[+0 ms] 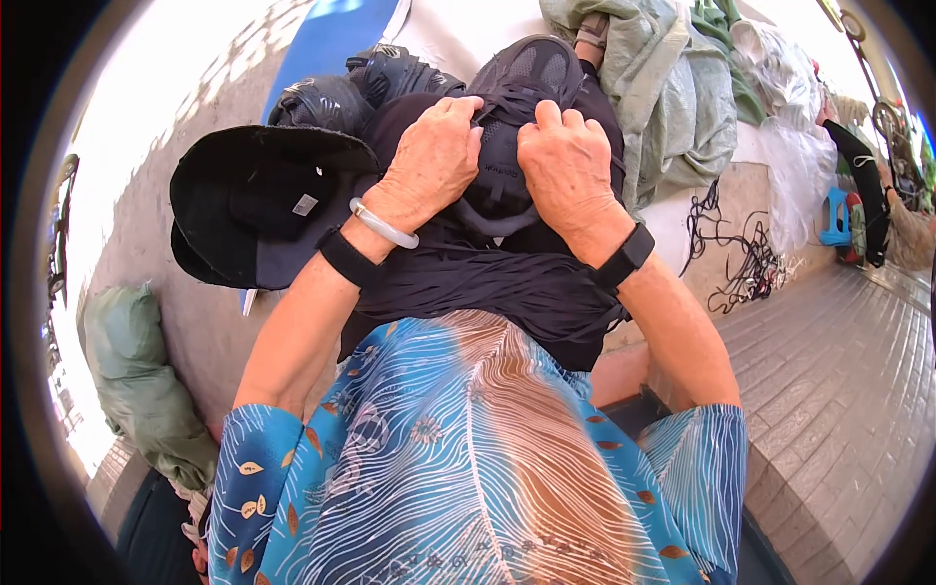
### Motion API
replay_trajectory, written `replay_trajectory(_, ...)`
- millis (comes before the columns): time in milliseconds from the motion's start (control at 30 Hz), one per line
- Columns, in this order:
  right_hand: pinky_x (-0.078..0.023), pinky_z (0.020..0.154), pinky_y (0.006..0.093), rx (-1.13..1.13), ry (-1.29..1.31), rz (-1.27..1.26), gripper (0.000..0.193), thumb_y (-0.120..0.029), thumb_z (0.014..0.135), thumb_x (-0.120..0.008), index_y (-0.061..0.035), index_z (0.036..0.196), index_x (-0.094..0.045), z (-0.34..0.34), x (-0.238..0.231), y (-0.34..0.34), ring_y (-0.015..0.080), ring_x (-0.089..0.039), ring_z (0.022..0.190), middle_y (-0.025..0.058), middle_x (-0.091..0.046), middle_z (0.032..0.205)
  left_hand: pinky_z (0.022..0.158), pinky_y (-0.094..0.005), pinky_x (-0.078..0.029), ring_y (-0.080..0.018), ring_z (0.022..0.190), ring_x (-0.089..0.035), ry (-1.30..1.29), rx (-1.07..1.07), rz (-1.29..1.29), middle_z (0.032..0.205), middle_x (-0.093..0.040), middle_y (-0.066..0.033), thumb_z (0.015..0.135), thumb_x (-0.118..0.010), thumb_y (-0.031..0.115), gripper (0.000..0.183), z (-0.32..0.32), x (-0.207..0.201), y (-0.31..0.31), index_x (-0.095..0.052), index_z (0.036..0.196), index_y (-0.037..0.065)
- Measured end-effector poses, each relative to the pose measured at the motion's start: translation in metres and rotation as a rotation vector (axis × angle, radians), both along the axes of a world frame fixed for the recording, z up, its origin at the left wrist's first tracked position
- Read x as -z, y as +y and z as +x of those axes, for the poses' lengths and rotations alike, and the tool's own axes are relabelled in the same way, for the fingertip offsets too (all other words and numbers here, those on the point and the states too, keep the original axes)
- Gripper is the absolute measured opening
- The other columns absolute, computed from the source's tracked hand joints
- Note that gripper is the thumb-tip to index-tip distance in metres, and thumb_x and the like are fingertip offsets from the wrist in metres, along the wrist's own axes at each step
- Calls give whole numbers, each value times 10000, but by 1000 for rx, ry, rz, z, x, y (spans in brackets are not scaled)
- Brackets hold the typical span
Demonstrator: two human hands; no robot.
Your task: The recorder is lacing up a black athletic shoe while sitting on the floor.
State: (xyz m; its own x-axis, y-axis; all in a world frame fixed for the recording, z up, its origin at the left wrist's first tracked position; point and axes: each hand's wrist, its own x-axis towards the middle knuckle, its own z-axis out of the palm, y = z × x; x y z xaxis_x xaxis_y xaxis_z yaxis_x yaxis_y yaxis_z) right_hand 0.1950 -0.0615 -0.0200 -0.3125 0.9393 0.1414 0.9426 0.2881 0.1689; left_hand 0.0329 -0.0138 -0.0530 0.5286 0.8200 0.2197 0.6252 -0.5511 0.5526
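Observation:
A dark grey and black sneaker (pixel 505 161) rests on my lap, its toe pointing away from me. My left hand (pixel 434 151) is closed at the left row of eyelets, thumb and forefinger pinching the black shoelace (pixel 507 100). On the opposite side of the tongue, my right hand (pixel 565 156) has its fingers curled in and pressed at the lace too; its fingertips are partly hidden. Loops of lace cross the shoe's front between both hands. Over my thighs lies a thick bundle of loose black laces (pixel 478 288).
A black cap-like item (pixel 278 200) with a white label sits left of my lap. More dark shoes (pixel 327 100) lie beyond it. Grey-green sacking (pixel 673 97) is heaped at the far right, near tangled black cords (pixel 741 258). A stuffed green sack (pixel 146 380) stands at left.

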Motion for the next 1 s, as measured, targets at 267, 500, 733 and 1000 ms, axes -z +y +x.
replay_trajectory(267, -482, 704, 386, -355, 1050, -511, 65, -75, 786, -629, -33, 763, -584, -29, -63, -32, 298, -571, 794, 116, -510, 784, 762, -355, -508, -297, 847, -610, -199, -69, -117, 1003, -574, -164, 820, -606, 34, 248, -3, 0, 0, -535, 1054, -3)
replay_trajectory(500, -492, 665, 418, 157, 917, -202, 92, -93, 859, -576, -8, 889, -565, -14, -10, 1, 374, -615, 761, 167, -611, 827, 782, -373, -500, -315, 872, -606, -213, -84, -136, 998, -578, -158, 840, -566, 43, 202, -3, 0, 4, -546, 1037, 0)
replay_trajectory(733, -516, 674, 421, 182, 592, -63, 138, -156, 831, -603, -28, 883, -596, -26, 8, 15, 345, -644, 772, 138, -639, 828, 807, -390, -487, -357, 923, -605, -243, -78, -254, 961, -621, -189, 848, -533, 35, 162, -2, 4, 13, -546, 1002, -14)
replay_trajectory(1000, -514, 646, 428, 282, 591, -81, 112, -142, 807, -605, -35, 820, -574, -35, 12, 23, 345, -644, 736, 142, -638, 784, 795, -380, -491, -354, 889, -616, -250, -116, -318, 922, -627, -186, 837, -557, 53, 178, -3, -1, 10, -547, 1003, -11)
